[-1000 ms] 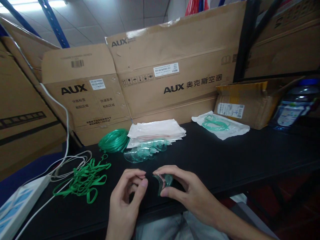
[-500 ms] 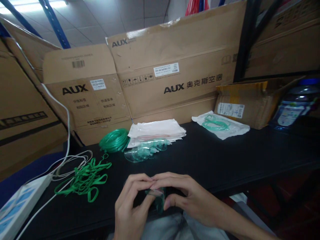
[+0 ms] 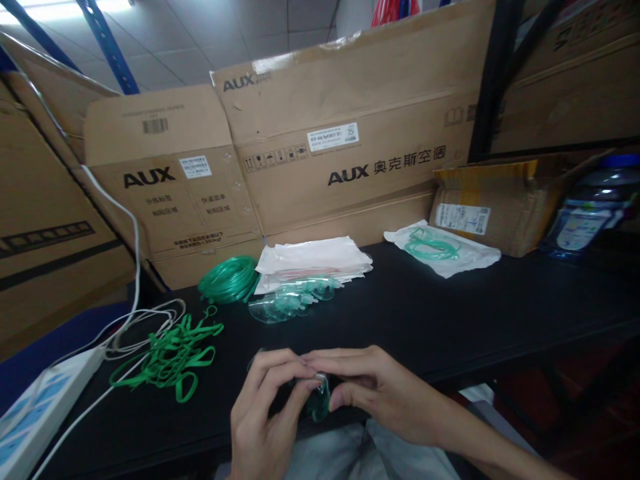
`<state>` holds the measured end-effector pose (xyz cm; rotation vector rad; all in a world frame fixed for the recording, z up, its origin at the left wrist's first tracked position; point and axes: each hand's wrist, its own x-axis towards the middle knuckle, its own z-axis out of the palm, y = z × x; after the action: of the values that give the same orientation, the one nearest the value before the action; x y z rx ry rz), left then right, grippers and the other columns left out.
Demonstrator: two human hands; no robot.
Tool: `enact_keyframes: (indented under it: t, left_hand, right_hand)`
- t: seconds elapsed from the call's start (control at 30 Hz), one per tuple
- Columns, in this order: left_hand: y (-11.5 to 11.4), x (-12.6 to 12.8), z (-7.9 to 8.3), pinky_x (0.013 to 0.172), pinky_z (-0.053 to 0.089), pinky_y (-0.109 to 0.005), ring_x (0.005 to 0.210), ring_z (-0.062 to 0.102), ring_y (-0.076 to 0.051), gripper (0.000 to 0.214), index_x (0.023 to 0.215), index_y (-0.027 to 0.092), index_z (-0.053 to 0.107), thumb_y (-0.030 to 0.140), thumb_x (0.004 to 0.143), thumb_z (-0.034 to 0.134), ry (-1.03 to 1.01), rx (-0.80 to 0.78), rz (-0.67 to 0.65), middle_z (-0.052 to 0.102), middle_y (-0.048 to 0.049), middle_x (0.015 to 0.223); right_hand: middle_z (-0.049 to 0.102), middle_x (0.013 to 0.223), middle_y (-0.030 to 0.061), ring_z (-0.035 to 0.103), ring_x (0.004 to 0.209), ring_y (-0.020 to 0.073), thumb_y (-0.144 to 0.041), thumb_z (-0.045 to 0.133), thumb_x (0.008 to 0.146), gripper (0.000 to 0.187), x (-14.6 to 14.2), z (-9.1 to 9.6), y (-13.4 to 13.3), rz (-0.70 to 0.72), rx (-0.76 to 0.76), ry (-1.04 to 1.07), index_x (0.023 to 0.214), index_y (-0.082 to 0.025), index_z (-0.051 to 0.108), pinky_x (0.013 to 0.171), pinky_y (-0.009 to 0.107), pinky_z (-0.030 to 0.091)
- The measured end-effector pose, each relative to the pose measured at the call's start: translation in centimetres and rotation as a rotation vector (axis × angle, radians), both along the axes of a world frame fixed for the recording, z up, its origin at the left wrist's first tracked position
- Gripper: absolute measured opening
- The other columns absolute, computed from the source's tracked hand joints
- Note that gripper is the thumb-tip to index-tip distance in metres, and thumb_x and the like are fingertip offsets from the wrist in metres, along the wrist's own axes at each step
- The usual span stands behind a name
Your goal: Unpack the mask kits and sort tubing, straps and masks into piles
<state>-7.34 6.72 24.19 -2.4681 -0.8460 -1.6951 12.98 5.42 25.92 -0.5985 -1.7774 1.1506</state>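
Note:
A clear green plastic oxygen mask (image 3: pixel 319 404) is between my hands at the table's front edge, mostly hidden by the fingers. My left hand (image 3: pixel 273 400) is closed on it, the thumb pressing its near rim. From the other side my right hand (image 3: pixel 370 390) curls round it, fingertips meeting those of the left. Beyond my hands lie several more clear oxygen masks (image 3: pixel 285 303), overlapping in a row. Behind these is a stack of white pouches (image 3: pixel 313 257). To the left are a coil of green tubing (image 3: pixel 229 280) and a tangle of green elastic straps (image 3: pixel 175 357).
A white power strip (image 3: pixel 47 407) with loose cords occupies the left. At the right back a pouch with green tubing (image 3: pixel 440 250) lies before an open carton (image 3: pixel 480 207), beside a blue-capped bottle (image 3: pixel 585 210). Large cardboard panels (image 3: pixel 360 127) stand along the back.
My left thumb has shifted slightly up and right over the mask, which has turned a little between my fingers. Both hands stay at about the same spot.

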Motion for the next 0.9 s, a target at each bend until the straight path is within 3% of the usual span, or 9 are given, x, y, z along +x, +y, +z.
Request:
enact_keyframes:
  t: [0.13, 0.33, 0.5, 0.67, 0.9]
  left_hand:
    - [0.0, -0.1, -0.1, 0.076, 0.054, -0.026, 0.084, 0.066, -0.016, 0.016, 0.096, 0.023, 0.066, 0.008, 0.09, 0.068, -0.005, -0.021, 0.011, 0.066, -0.0016, 0.092]
    - [-0.1, -0.2, -0.3, 0.082, 0.051, -0.026, 0.086, 0.065, -0.014, 0.016, 0.098, 0.022, 0.065, 0.009, 0.09, 0.069, 0.032, -0.02, -0.003, 0.064, -0.0004, 0.094]
    - [-0.1, 0.1, -0.1, 0.08, 0.053, -0.024, 0.09, 0.064, -0.015, 0.015, 0.101, 0.023, 0.065, 0.011, 0.092, 0.068, 0.029, -0.029, 0.001, 0.063, -0.0015, 0.097]
    - [0.0, 0.1, -0.1, 0.081, 0.053, -0.025, 0.091, 0.064, -0.015, 0.017, 0.101, 0.023, 0.064, 0.009, 0.091, 0.066, 0.025, -0.019, 0.021, 0.062, -0.0017, 0.099]
    - [-0.1, 0.4, 0.2, 0.082, 0.054, -0.026, 0.095, 0.066, -0.017, 0.016, 0.094, 0.022, 0.063, 0.008, 0.087, 0.067, 0.035, -0.053, 0.098, 0.063, -0.0035, 0.101]
  right_hand:
    - [0.074, 0.128, -0.0029, 0.066, 0.123, 0.019, -0.011, 0.074, 0.088, 0.046, 0.1, -0.2, 0.0, -0.011, 0.041, 0.001, 0.125, -0.038, 0.071, 0.103, 0.03, 0.055]
    - [0.073, 0.128, -0.0032, 0.07, 0.116, 0.0164, -0.012, 0.072, 0.09, 0.042, 0.0, -0.5, 0.2, 0.021, -0.019, 0.029, 0.123, -0.039, 0.073, 0.099, 0.027, 0.056]
    - [0.074, 0.127, 0.0005, 0.069, 0.117, 0.0189, -0.026, 0.077, 0.089, 0.039, 0.0, -0.4, 0.1, -0.004, -0.028, 0.032, 0.126, -0.034, 0.072, 0.101, 0.03, 0.055]
    - [0.072, 0.127, 0.005, 0.065, 0.121, 0.0214, -0.027, 0.088, 0.076, 0.051, -0.5, -0.3, -0.3, -0.124, 0.159, -0.083, 0.125, -0.026, 0.071, 0.108, 0.032, 0.05]
    - [0.07, 0.125, 0.0077, 0.064, 0.117, 0.0215, -0.012, 0.081, 0.08, 0.052, 0.6, -0.8, 0.3, -0.265, 0.388, -0.214, 0.128, -0.023, 0.063, 0.102, 0.034, 0.053]
